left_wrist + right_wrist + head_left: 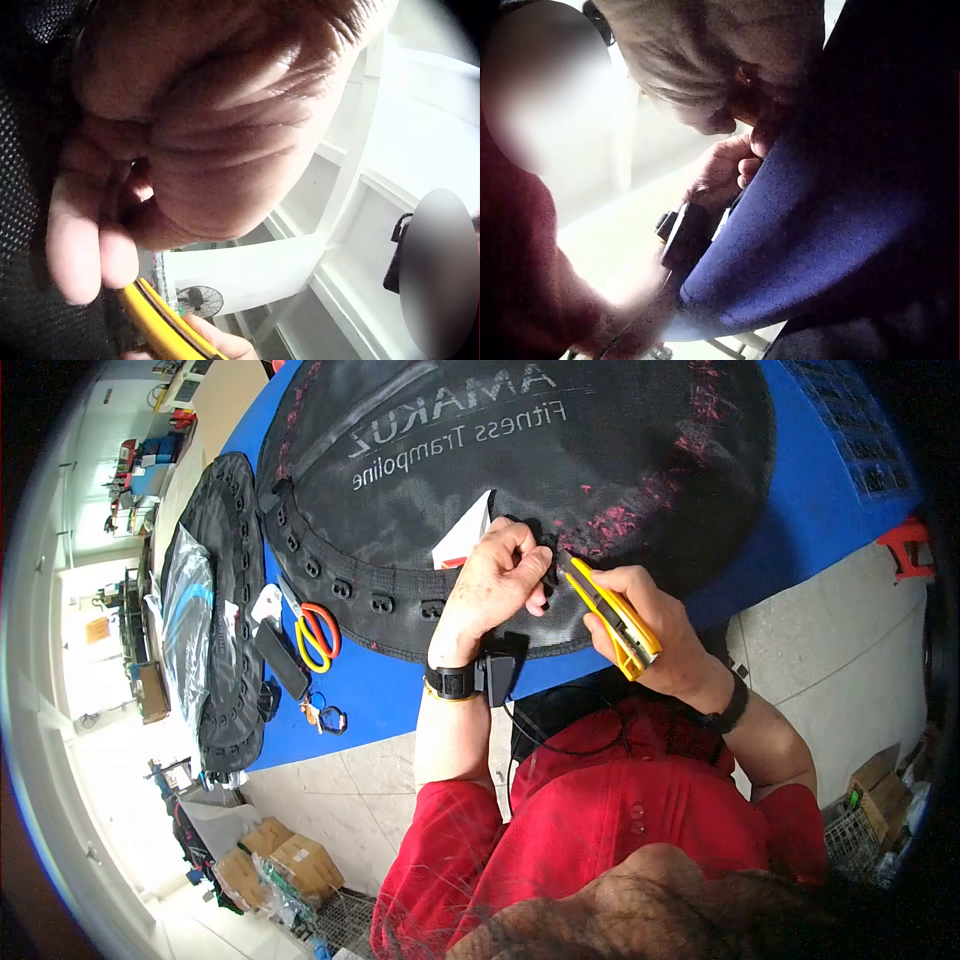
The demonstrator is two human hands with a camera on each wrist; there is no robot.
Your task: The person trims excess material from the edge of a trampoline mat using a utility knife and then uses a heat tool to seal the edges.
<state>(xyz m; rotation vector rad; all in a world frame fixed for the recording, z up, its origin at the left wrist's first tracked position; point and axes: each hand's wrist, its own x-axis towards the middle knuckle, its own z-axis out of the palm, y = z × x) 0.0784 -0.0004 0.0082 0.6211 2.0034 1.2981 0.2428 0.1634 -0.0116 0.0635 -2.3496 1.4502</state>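
My left hand [497, 580] lies over the near part of the black trampoline mat [440, 480], fingers curled and thumb against them, seeming to pinch dark material at the mat's edge band; the pinched part is mostly hidden. My right hand [650, 630] grips a yellow cutter [625, 632], its tip beside the left thumb. In the left wrist view the left hand [217, 135] has curled fingers, with the yellow cutter [161, 322] just below them. The right hand [727, 60] is dark in the right wrist view. A white triangular piece [465, 538] lies behind the left hand.
Red- and yellow-handled scissors [318, 635], a black phone-like object [282, 658] and keys [325, 718] lie on the blue table [380, 705] at left. Beyond them is another black ring [235, 720] with plastic wrap [185, 610]. A red clamp-like object [908, 550] is at the right edge.
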